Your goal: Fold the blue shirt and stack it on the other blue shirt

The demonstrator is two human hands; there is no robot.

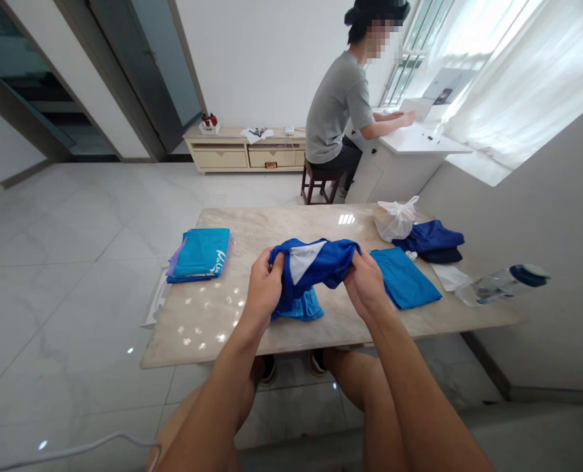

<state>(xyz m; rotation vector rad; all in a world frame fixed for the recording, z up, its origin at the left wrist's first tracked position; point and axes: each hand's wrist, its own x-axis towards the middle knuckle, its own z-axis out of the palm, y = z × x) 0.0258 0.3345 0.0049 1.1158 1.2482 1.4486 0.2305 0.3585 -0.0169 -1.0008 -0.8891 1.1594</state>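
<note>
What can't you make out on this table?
Head view:
Blue mesh-panelled garment: edges hidden by left hand and right hand.
Lighter blue cloth: mostly hidden under that garment.
White lettering on the folded teal cloth: too small to read.
White plastic bag: contents hidden by its sides.

white cursive lettering (223,261), on folded teal cloth (197,252), not clearly legible

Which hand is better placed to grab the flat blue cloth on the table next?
Probably the right hand. It sits beside the flat blue cloth, while the left hand is farther off, on the other side of the bunched blue cloth both hands are holding.
</note>
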